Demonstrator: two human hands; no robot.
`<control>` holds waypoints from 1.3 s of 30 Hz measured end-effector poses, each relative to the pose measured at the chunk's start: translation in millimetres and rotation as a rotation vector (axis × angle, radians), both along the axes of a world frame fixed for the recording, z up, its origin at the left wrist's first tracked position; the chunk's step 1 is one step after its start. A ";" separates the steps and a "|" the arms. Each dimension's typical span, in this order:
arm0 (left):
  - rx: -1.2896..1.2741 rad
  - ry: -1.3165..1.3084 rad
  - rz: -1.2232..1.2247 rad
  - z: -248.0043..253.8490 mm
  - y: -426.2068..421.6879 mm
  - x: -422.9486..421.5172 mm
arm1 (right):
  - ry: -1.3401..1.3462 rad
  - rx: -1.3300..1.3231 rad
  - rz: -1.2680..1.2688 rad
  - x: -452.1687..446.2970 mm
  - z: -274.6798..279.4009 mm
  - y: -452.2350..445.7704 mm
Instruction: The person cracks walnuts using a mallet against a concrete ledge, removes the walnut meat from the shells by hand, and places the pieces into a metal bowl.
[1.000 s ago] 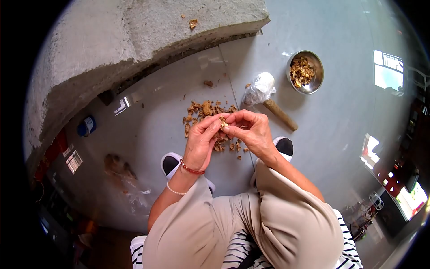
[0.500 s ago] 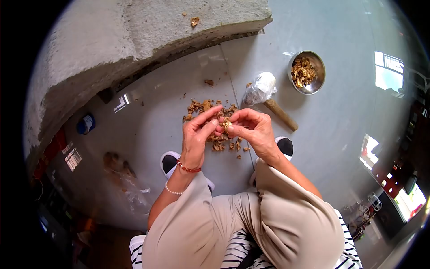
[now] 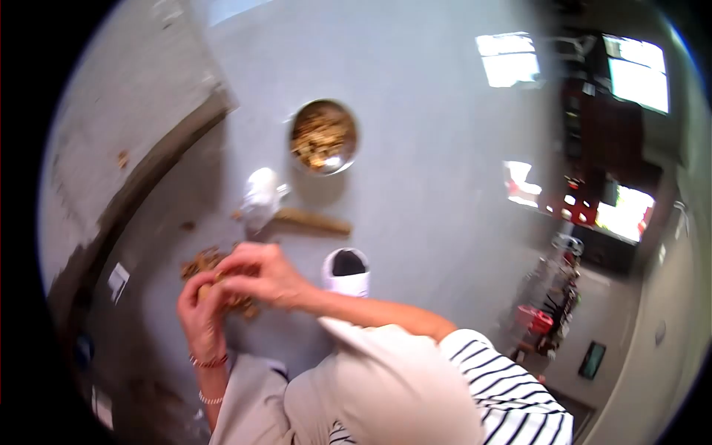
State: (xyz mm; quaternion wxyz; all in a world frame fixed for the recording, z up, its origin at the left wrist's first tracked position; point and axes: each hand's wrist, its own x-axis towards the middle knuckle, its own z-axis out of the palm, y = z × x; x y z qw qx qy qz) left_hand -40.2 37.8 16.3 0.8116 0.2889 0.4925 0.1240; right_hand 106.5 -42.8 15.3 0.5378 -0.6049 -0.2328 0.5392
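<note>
My left hand (image 3: 199,315) and my right hand (image 3: 261,276) meet over the pile of broken walnut shells (image 3: 199,264) on the floor. Fingers of both are pinched around a small, blurred piece of walnut (image 3: 204,292), partly hidden by them. Just beyond lies a hammer with a wooden handle (image 3: 315,221), its head (image 3: 261,194) wrapped in clear plastic. Farther out, a round metal bowl (image 3: 351,141) holds many walnut pieces (image 3: 319,137).
A rough concrete block (image 3: 96,141) with a raised edge stands on the left, a shell fragment (image 3: 122,158) on top. My shoe (image 3: 347,274) rests on the grey tiled floor (image 3: 430,185). Cluttered items (image 3: 545,311) are at the right.
My view has swung to the right, so bowl, hammer and shells now appear farther left. My hands stay together at the walnut piece, and the picture is more blurred.
</note>
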 end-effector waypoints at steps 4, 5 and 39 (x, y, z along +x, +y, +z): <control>-0.048 -0.185 0.000 -23.6 1.1 -15.2 | -0.063 -0.007 -0.022 8.3 8.2 0.8; -0.046 -0.161 0.005 -22.9 1.1 -17.8 | -0.019 -0.026 -0.030 4.1 9.8 3.9; 0.114 -0.086 -0.099 -8.0 3.8 -3.2 | 0.017 -0.114 -0.206 3.5 21.5 10.1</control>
